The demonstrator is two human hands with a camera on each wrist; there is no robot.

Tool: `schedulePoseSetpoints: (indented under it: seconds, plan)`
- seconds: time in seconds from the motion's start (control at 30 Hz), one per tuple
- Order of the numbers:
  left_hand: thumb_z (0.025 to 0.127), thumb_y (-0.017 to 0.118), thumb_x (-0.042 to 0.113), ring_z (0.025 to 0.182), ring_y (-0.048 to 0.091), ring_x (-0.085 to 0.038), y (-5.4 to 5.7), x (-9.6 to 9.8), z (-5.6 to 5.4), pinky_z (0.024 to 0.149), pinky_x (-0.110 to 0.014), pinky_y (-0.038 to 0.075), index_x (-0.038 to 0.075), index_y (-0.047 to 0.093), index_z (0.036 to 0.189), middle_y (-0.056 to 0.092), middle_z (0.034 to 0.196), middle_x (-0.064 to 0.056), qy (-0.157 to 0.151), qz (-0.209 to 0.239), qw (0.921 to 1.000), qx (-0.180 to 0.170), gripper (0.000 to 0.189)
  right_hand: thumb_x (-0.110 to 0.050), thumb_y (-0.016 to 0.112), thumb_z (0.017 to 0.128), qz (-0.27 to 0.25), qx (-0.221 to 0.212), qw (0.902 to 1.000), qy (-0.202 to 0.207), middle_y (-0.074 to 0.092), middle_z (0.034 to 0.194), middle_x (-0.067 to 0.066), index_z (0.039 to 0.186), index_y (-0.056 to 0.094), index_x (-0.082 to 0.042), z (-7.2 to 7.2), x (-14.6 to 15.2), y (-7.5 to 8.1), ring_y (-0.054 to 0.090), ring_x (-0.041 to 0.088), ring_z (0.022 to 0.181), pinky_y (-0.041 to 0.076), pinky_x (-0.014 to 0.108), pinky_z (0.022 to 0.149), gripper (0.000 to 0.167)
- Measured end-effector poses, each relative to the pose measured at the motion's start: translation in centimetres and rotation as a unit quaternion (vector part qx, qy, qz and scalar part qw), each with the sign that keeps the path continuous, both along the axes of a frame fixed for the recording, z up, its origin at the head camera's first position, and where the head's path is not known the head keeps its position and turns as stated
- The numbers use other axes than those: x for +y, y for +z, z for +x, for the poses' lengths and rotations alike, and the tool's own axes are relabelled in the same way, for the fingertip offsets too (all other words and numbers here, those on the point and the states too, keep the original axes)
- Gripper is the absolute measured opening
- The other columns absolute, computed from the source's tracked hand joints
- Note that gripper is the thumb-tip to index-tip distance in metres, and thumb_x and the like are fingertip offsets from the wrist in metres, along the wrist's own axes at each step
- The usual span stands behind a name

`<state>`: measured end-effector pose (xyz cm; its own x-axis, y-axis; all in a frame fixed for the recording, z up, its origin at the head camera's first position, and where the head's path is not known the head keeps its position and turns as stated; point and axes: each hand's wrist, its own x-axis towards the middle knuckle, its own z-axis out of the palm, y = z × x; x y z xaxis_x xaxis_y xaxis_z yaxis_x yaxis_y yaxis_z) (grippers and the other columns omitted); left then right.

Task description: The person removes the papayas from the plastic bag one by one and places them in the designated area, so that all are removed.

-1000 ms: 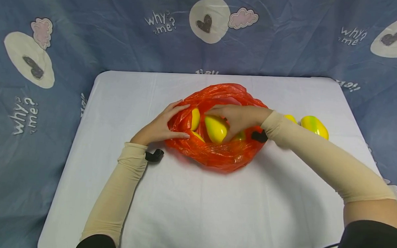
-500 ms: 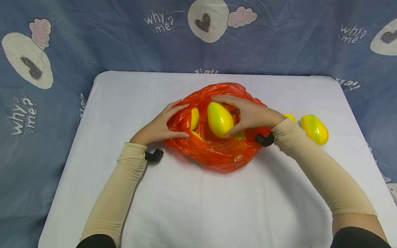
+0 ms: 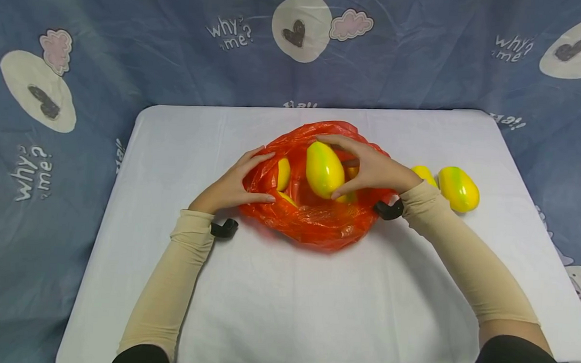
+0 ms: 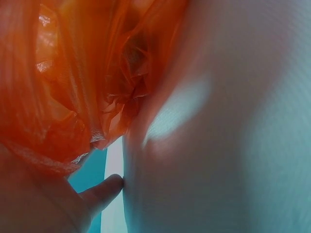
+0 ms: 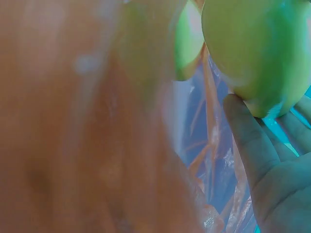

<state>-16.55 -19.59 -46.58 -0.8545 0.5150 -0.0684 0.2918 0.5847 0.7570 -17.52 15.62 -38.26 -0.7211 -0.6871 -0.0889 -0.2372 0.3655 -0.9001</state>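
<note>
At centre, one red bag (image 3: 313,230) is lying open. The right hand (image 3: 375,168) is pinching one fruit (image 3: 324,171) at its mouth; the left hand (image 3: 230,185), fingers spread, is touching its left side. I am counting at least two inner fruits (image 3: 283,174) and two loose fruits (image 3: 459,189) at right, inside the table (image 3: 295,310) edge. The curtain (image 3: 179,55) is reading "why? me?"

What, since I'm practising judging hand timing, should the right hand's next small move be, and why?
Probably lift the yellow fruit clear of the red bag, toward the right: the right hand grips it, higher than a second ago; the left hand rests against the bag's left side; and two similar fruits lie on the table to the right of the bag.
</note>
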Motion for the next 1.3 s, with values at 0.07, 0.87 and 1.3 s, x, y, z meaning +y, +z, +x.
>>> schedulePoseSetpoints:
  seconds: [0.07, 0.87, 1.3]
  plan:
    - [0.075, 0.087, 0.059, 0.158, 0.023, -0.030, 0.0, 0.0, 0.0, 0.119, -0.068, 0.035, 0.049, 0.032, 0.157, 0.013, 0.173, 0.009, 0.000, -0.001, 1.0000, -0.001, 0.099, -0.017, 0.097, 0.071, -0.006, -0.005, 1.0000, -0.004, 0.042, 0.157, -0.011, 0.160, 0.035, -0.022, 0.1, 0.2, 0.0, 0.044, 0.020, 0.145, 0.050, 0.051, 0.112, 0.109]
    - [0.076, 0.087, 0.057, 0.159, 0.022, -0.030, 0.2, 0.2, 0.3, 0.119, -0.070, 0.033, 0.051, 0.031, 0.157, 0.014, 0.173, 0.008, 0.006, 0.002, 1.0000, -0.003, 0.099, -0.007, 0.090, 0.076, 0.008, -0.010, 0.9989, -0.045, 0.038, 0.162, -0.008, 0.161, 0.035, -0.023, 0.8, 6.5, 2.4, 0.034, 0.020, 0.152, 0.036, 0.060, 0.122, 0.102]
    - [0.077, 0.087, 0.056, 0.159, 0.021, -0.031, 0.3, 0.2, 0.3, 0.120, -0.069, 0.032, 0.050, 0.031, 0.158, 0.013, 0.173, 0.007, 0.004, -0.002, 1.0000, -0.005, 0.099, -0.008, 0.088, 0.079, 0.106, 0.001, 0.9899, -0.095, 0.032, 0.168, -0.006, 0.162, 0.032, -0.033, 1.6, 13.3, 3.7, 0.031, 0.031, 0.154, 0.046, 0.018, 0.109, 0.103]
